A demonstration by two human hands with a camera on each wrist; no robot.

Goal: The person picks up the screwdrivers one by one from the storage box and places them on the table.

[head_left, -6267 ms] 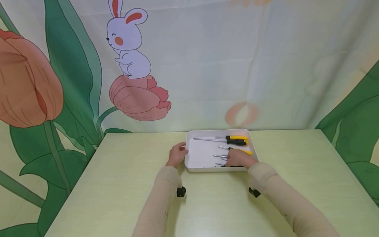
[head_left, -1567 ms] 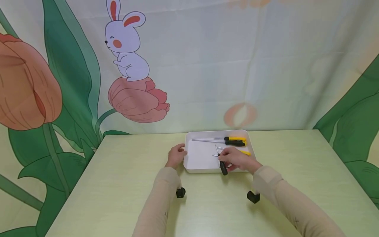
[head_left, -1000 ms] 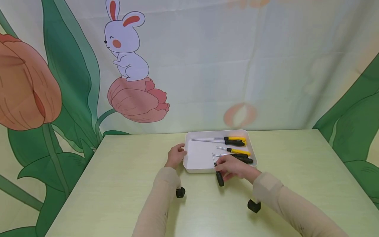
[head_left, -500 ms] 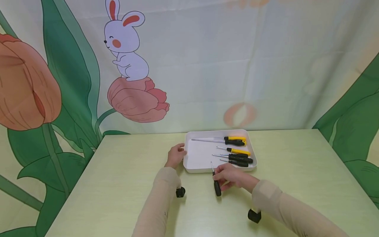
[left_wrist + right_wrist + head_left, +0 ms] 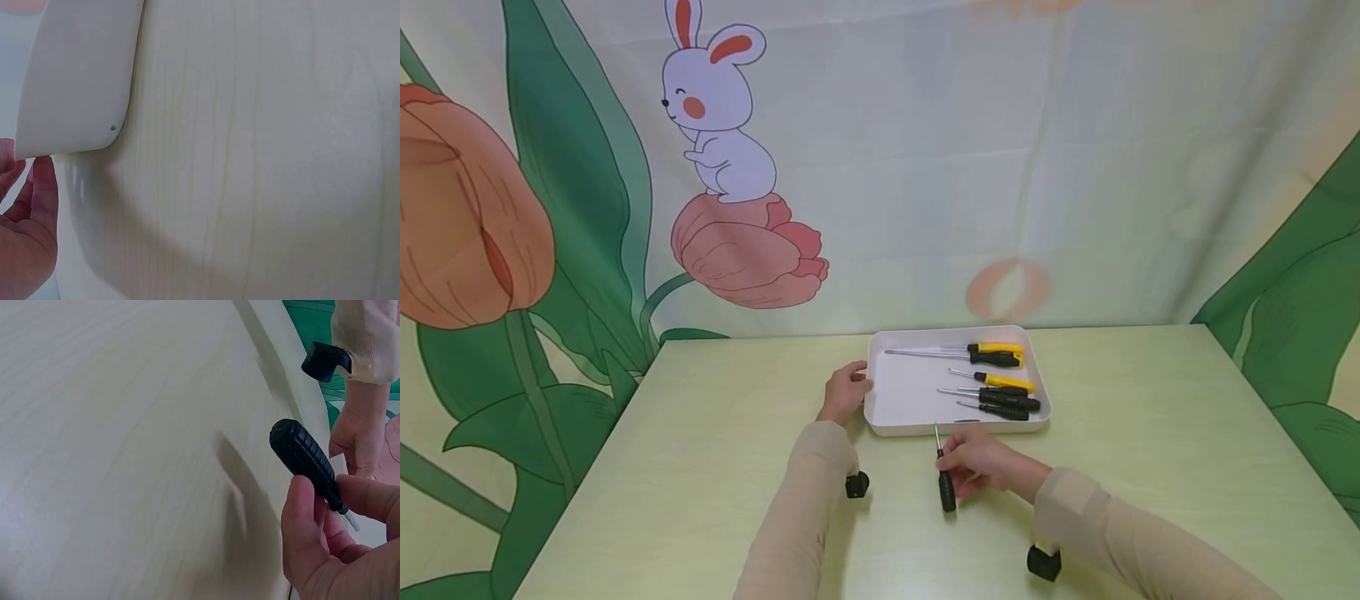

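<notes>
A small black-handled screwdriver [image 5: 947, 490] is pinched between thumb and fingers of my right hand [image 5: 985, 462], just in front of the tray. Its handle points toward me and its short metal shaft toward the tray. In the right wrist view the screwdriver [image 5: 303, 453] is above the tabletop, its shadow apart from it. My left hand [image 5: 846, 392] grips the left end of the white tray [image 5: 891, 400]. Seen from the left wrist, the thumb of the left hand [image 5: 28, 244] presses the tray's outer wall [image 5: 81, 81], with other fingers by the rim.
Inside the tray lie several more screwdrivers, among them a yellow-handled one [image 5: 1007, 382], a long black one [image 5: 996, 359] and a short black one [image 5: 1003, 412]. The light wood-grain table [image 5: 700, 467] runs back to a printed curtain [image 5: 887, 167].
My right hand has taken the black screwdriver out of the tray, turned it handle toward me and brought it over the front rim. My left hand has stayed at the tray.
</notes>
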